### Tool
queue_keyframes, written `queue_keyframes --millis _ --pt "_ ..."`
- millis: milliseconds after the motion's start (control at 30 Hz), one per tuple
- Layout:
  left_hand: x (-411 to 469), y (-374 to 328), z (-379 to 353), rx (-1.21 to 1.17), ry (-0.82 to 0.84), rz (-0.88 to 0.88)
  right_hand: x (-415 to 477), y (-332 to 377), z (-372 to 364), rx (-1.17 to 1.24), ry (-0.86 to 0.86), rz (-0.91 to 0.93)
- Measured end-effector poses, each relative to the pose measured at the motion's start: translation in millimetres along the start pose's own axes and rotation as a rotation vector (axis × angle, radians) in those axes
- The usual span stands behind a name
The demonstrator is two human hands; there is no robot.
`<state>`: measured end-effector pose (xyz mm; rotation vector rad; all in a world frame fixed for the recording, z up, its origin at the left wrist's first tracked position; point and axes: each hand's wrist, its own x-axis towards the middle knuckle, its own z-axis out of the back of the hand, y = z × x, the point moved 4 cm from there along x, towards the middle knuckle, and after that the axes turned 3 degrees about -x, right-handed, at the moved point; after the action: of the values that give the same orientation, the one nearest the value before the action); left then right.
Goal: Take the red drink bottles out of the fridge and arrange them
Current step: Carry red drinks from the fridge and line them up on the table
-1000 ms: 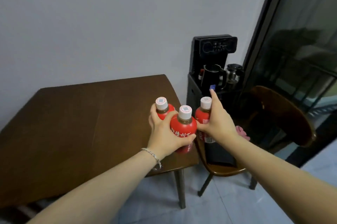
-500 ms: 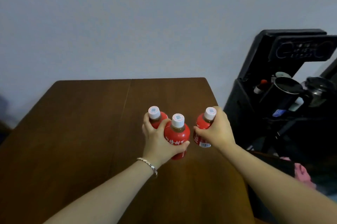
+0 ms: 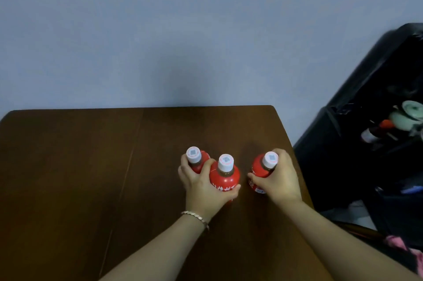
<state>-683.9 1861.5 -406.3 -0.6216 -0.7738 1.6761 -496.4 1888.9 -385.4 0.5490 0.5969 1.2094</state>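
I see a plain blue-grey wall [image 3: 183, 28] at the far side, and a dark brown wooden tabletop [image 3: 80, 177] pushed up against it. The tabletop fills most of the near and left part of my view. To the right of it stands a black stand [image 3: 348, 132] with some blurry things inside; I cannot tell what they are. Something pink [image 3: 405, 251] shows in the near right corner.

Three red drink bottles with white caps are over the right part of the tabletop. All three stand upright.

The left hand [image 3: 203, 186] is wrapped around two of them at once. The far left bottle [image 3: 198, 161] sits between the thumb and the other fingers on the far side. The middle bottle [image 3: 225, 177] is just beside it, on its right and a bit nearer to me, with the fingers curled under its label. These two bottles are touching or nearly touching. There is a thin bracelet [image 3: 196, 216] on the left wrist.

The right hand [image 3: 279, 180] is closed around the right bottle [image 3: 263, 170]. This bottle is a little apart from the middle one, with a strip of tabletop showing between them.

I cannot tell if the bottoms of the bottles are resting on the tabletop or are just above it, because the hands hide them.
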Motion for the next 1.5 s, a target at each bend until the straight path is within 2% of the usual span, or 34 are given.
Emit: queue_keyframes --millis 167,300,367,433,467,500,567,600,633,700,767,967,1200,1500 --pt "34 2 -30 0.041 -0.036 -0.018 42 -8 -22 0.090 -0.046 0.059" --pt "44 0 -39 0.137 -0.094 -0.010 64 0 -28 0.150 0.005 0.075" --pt "46 -2 -41 0.180 -0.089 0.020 62 11 -21 0.074 -0.081 0.127" --pt "45 -2 -40 0.201 -0.059 0.030 50 33 -10 -0.131 -0.202 0.398" --pt "45 -1 -38 0.215 -0.033 0.021 45 45 -9 -0.272 -0.192 0.582" --pt "46 0 -35 0.241 0.009 0.008 41 56 -11 -0.411 -0.101 0.730" --pt "48 4 -27 0.312 0.106 -0.033 40 69 -20 -0.642 0.196 0.816" --pt "50 5 -21 0.342 0.133 -0.062 41 71 -25 -0.724 0.305 0.791" --pt "53 5 -14 0.374 0.152 -0.090 43 71 -29 -0.775 0.343 0.768" --pt "59 2 -6 0.457 0.192 -0.132 47 73 -33 -0.806 0.350 0.720" --pt "65 -3 -2 0.488 0.213 -0.154 49 75 -34 -0.804 0.331 0.668" --pt "62 -7 1 0.307 0.245 -0.137 59 72 -33 -0.869 0.264 0.485" --pt "57 -20 -4 0.210 0.202 -0.066 56 36 -24 -0.694 0.126 0.219" --pt "56 -18 -12 0.343 0.235 -0.072 60 37 -25 -0.693 0.092 0.187"
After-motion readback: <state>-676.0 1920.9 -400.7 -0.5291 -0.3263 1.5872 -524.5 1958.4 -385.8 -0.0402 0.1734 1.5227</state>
